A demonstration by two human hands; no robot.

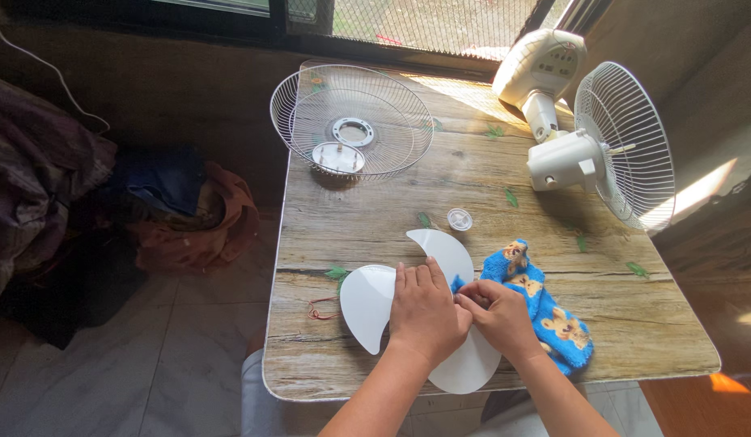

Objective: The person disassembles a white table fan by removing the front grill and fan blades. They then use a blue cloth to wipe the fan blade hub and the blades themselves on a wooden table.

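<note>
white fan blade [367,303], blue bear-patterned cloth [553,320]

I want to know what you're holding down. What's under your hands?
Under the left hand lies a white fan blade, flat on the wooden table. The right hand presses a blue cloth against it. The blade's middle is covered by both hands.
</note>
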